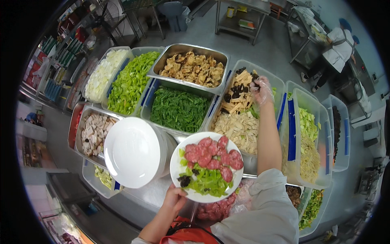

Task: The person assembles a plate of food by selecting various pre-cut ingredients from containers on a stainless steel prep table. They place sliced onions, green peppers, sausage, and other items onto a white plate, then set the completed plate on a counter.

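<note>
My bare left hand (175, 198) grips the near-left rim of a white plate (176, 166). Sliced red sausage (209, 152) covers the plate's far part, cut green pepper (207, 182) its near part, with dark wood ear fungus (185, 180) at the left. At the far right, my right hand (262, 90), in a clear plastic glove, reaches over a clear bin (264, 68) holding pale tan strips (239, 97) and black fungus pieces. Its fingers are closed around some black fungus (254, 86). Pale sliced pieces (235, 128) lie nearer in the bin.
A tall stack of white plates (132, 152) stands left of the held plate. Around it are a steel pan of browned pieces (191, 69), chopped greens (178, 109), green peppers (130, 83) and bean sprouts (309, 160). Raw meat (215, 209) lies below the plate. A person (337, 49) stands at the far right.
</note>
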`<state>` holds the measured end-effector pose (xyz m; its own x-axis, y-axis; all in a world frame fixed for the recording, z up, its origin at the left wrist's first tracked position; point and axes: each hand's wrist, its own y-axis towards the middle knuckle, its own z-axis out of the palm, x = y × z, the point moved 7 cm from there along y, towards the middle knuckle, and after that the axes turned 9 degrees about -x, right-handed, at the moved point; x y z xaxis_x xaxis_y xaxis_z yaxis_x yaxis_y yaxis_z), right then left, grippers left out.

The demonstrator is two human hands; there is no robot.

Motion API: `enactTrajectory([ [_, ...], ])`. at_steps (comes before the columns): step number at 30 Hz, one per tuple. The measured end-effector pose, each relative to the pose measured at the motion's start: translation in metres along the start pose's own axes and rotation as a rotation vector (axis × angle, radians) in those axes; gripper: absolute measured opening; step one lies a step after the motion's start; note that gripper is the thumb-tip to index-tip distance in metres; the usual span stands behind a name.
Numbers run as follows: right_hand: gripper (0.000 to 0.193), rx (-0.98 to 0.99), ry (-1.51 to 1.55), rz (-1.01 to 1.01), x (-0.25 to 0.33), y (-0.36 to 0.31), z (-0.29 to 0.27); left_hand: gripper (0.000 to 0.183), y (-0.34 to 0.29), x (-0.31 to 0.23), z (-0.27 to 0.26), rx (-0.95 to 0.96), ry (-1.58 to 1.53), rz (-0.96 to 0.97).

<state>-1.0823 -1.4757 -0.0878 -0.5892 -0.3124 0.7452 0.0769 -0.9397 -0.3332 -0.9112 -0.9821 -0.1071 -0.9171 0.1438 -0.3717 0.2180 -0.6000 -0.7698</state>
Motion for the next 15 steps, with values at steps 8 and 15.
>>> enactTrajectory([
  [8,0.021,-0.106,-0.282,-0.086,0.003,-0.005,-0.027,0.075,0.01,0.007,-0.007,0.032,0.045,0.02],
  [15,0.027,-0.119,-1.231,-0.585,-0.037,0.029,-0.017,0.08,0.003,0.004,0.002,0.054,0.043,0.014],
])
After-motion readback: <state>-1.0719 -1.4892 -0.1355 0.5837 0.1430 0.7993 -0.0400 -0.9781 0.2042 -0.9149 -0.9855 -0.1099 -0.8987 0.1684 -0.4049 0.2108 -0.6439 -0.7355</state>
